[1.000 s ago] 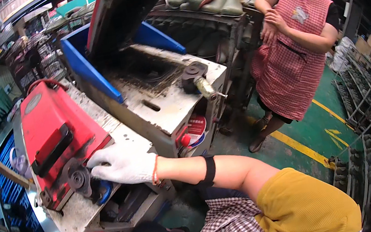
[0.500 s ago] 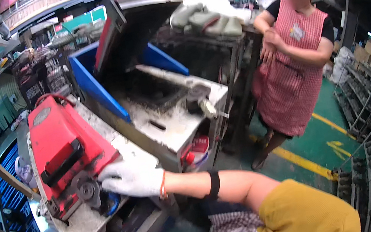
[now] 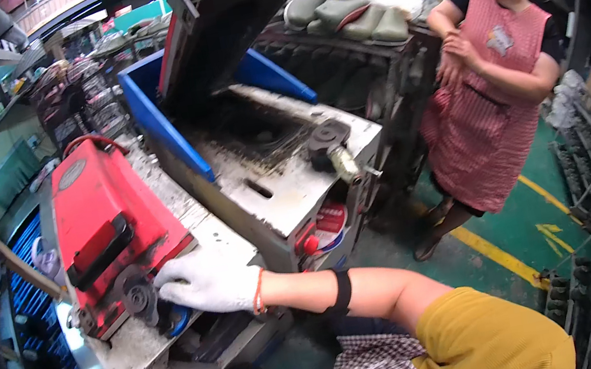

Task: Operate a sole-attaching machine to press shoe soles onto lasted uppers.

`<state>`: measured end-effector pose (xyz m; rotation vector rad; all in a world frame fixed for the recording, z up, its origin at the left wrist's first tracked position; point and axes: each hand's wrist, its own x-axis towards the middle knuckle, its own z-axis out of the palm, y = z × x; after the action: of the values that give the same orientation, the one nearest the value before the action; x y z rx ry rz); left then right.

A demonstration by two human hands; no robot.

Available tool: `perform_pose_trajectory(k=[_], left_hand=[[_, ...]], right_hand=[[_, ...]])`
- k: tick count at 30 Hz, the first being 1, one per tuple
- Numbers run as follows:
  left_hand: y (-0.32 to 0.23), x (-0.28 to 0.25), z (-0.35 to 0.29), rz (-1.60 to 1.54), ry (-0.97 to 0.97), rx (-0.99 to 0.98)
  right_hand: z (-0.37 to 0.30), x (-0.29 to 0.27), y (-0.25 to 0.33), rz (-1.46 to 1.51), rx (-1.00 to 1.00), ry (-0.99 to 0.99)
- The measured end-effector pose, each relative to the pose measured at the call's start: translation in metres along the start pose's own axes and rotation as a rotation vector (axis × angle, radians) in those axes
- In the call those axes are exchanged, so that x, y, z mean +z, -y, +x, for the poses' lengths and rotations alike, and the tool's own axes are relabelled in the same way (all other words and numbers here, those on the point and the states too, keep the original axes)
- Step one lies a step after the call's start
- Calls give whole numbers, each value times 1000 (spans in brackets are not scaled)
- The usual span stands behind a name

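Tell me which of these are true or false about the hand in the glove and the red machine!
1. The gloved hand touches the red machine near its black round knob. True.
2. The glove is black. False: it is white.
3. The grey lid of the machine behind is shut. False: it stands open.
4. A person in a red checked apron stands nearby. True.
5. That person is holding the red machine. False: their hands are held together at their chest.
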<state>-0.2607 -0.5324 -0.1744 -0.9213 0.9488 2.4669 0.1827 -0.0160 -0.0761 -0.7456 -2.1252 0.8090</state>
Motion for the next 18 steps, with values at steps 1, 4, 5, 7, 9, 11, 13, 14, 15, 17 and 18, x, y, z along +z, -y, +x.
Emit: perform_pose_trajectory(k=[1,4,5,7,9,11,13,14,15,17,18], left_hand=[[-23,-17,10,-23,-35,-211],[98,9,-112,45,231,56],[135,34,-182,10,251,99],[147,35,-196,41,541,-47],[164,47,-211,209,637,45],[188,66,-228,358,857,119],[217,88,-241,475,1075,72],[234,107,-252,600,1300,-18],[255,120,-282,658,1389,-55],[304,134,-302,679,1460,-53],[322,140,-309,699,1508,-42]], right_hand=[[2,6,4,21,-18,28],[-5,-3,1,-112,22,5],[-8,4,-8,-78,-150,-148],[-18,7,-7,-61,-388,-368],[-37,7,11,24,-467,-479],[-56,5,19,332,-466,-278],[-70,-1,32,730,-176,104],[-71,0,29,779,-157,162],[-70,-7,31,836,-150,280],[-74,-24,37,1267,-55,550],[-80,-47,49,1154,-150,476]])
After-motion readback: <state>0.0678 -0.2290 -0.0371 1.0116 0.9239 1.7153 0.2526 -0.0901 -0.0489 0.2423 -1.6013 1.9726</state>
